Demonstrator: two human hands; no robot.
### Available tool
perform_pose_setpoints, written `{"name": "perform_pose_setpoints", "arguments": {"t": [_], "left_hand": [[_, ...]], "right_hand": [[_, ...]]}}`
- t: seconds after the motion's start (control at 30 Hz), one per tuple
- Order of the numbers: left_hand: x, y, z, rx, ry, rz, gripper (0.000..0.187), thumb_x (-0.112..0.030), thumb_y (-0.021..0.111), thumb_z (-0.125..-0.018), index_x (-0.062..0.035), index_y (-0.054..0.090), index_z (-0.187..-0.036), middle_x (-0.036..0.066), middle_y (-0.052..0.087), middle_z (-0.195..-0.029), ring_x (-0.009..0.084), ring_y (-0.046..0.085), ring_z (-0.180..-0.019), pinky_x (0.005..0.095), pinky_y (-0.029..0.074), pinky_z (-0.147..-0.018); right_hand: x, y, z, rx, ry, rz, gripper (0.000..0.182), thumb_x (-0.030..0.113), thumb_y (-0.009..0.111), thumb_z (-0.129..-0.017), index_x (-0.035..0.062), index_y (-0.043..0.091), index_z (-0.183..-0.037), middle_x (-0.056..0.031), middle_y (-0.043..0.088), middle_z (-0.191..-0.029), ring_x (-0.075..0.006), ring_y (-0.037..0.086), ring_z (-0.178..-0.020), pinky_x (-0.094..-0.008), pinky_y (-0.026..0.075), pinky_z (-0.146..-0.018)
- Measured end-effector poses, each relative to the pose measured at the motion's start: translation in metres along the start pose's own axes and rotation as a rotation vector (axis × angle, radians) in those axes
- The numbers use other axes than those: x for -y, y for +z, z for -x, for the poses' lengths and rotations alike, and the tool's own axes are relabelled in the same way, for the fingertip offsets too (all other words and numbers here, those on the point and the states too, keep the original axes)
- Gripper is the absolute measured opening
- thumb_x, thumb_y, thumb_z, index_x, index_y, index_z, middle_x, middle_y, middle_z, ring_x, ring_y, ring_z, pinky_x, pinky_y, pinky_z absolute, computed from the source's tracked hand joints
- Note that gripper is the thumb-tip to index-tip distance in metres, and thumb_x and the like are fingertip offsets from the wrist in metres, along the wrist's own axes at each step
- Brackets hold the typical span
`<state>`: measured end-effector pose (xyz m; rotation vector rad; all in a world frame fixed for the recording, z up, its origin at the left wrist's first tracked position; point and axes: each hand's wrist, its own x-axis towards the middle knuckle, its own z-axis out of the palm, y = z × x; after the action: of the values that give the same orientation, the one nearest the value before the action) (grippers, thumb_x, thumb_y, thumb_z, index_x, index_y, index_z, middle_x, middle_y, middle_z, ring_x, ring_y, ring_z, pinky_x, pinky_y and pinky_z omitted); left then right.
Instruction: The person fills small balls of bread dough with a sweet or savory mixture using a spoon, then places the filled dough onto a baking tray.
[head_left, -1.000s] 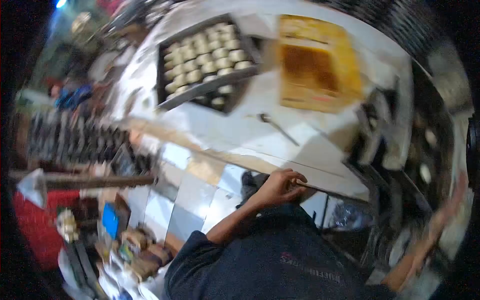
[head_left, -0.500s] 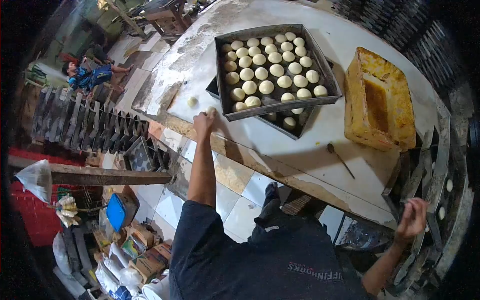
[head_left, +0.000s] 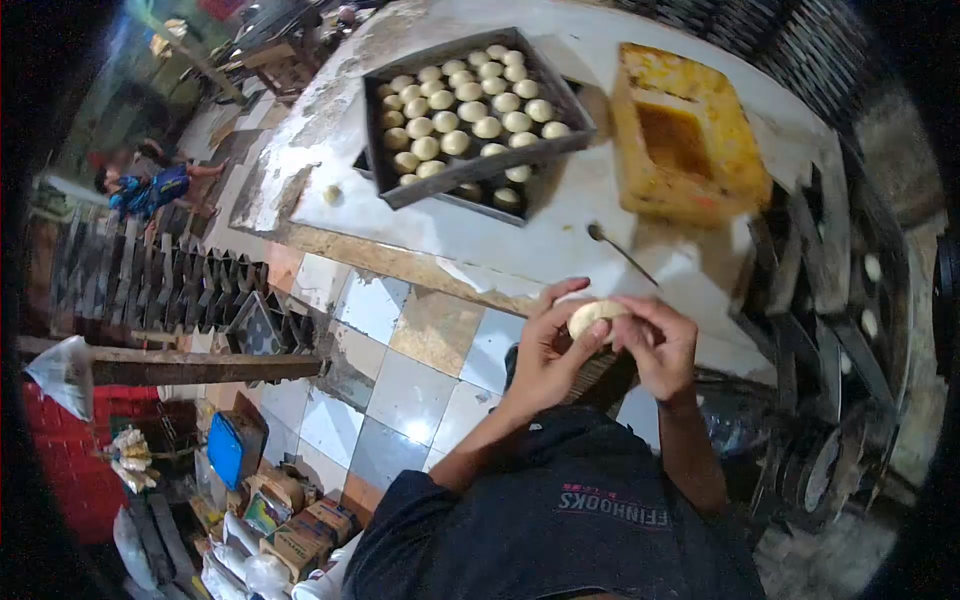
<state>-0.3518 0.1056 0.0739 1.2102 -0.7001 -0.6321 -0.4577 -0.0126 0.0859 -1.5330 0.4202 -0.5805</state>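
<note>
A pale round dough ball (head_left: 597,318) is held between both hands in front of my body, beyond the table's near edge. My left hand (head_left: 550,350) cups it from the left, thumb across its front. My right hand (head_left: 657,345) grips its right side with bent fingers. On the table, a single dough ball (head_left: 332,194) lies to the left. A dark metal tray (head_left: 482,171) holds several rows of similar balls. It rests skewed over a second tray (head_left: 508,212), which also has dough balls inside and is mostly hidden.
A yellow crusted tub (head_left: 640,185) with a hollow stands right of the trays. A spoon (head_left: 625,255) lies near the table edge. Stacked metal racks (head_left: 800,290) flank my right side. Boxes (head_left: 310,530), bags and a wooden beam (head_left: 200,368) are left. Another person (head_left: 150,190) is far off.
My left hand has brought one dough ball from the table's left side to my body. My right hand has come in from the right to meet it. The view has shifted.
</note>
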Motion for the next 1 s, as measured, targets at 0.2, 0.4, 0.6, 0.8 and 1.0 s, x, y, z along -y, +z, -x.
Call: {"name": "perform_pose_setpoints", "arguments": {"t": [0.2, 0.4, 0.6, 0.8, 1.0], "left_hand": [[0.004, 0.089, 0.039, 0.003, -0.157, 0.299, 0.03, -0.014, 0.062, -0.093, 0.0033, 0.061, -0.119, 0.007, 0.063, -0.104, 0.0112, 0.059, -0.088, 0.0244, 0.047, -0.079], [0.007, 0.146, 0.074, 0.128, -0.361, 0.339, 0.038, -0.016, 0.059, -0.095, 0.004, 0.054, -0.127, 0.009, 0.063, -0.111, 0.0136, 0.06, -0.094, 0.0274, 0.048, -0.083], [-0.001, 0.173, 0.082, 0.006, -0.242, 0.482, 0.046, -0.018, 0.053, -0.098, 0.0033, 0.041, -0.138, 0.012, 0.06, -0.117, 0.0162, 0.058, -0.106, 0.0305, 0.047, -0.095], [0.007, 0.191, 0.085, 0.05, -0.148, 0.314, 0.05, -0.015, 0.053, -0.098, 0.0036, 0.037, -0.142, 0.007, 0.048, -0.118, 0.0141, 0.051, -0.11, 0.0277, 0.043, -0.095], [0.012, 0.156, 0.054, -0.037, 0.117, -0.199, 0.042, -0.019, 0.052, -0.098, 0.0064, 0.048, -0.132, 0.01, 0.055, -0.109, 0.0172, 0.053, -0.101, 0.0291, 0.043, -0.089]], "right_hand": [[0.019, -0.069, 0.066, -0.18, -0.016, -0.428, 0.033, 0.011, 0.065, -0.091, -0.0083, 0.058, -0.117, -0.0096, 0.061, -0.099, -0.0134, 0.06, -0.083, -0.0231, 0.05, -0.067], [0.021, -0.119, 0.127, -0.221, -0.349, 0.263, 0.034, -0.003, 0.069, -0.08, -0.005, 0.063, -0.113, -0.0122, 0.061, -0.104, -0.0176, 0.061, -0.09, -0.0293, 0.051, -0.075], [0.05, -0.116, 0.155, -0.49, -0.398, 0.418, 0.033, 0.004, 0.069, -0.077, -0.0007, 0.068, -0.109, -0.0124, 0.063, -0.107, -0.0195, 0.061, -0.092, -0.0299, 0.05, -0.077], [0.019, -0.121, 0.146, -0.599, -0.588, 0.602, 0.035, -0.003, 0.07, -0.072, 0.0073, 0.072, -0.105, -0.011, 0.062, -0.1, -0.0214, 0.063, -0.084, -0.0308, 0.051, -0.074], [0.029, -0.114, 0.115, -0.472, -0.531, 0.225, 0.032, 0.009, 0.066, -0.08, -0.0002, 0.065, -0.111, -0.0202, 0.058, -0.115, -0.0288, 0.059, -0.102, -0.0354, 0.047, -0.086]]}}
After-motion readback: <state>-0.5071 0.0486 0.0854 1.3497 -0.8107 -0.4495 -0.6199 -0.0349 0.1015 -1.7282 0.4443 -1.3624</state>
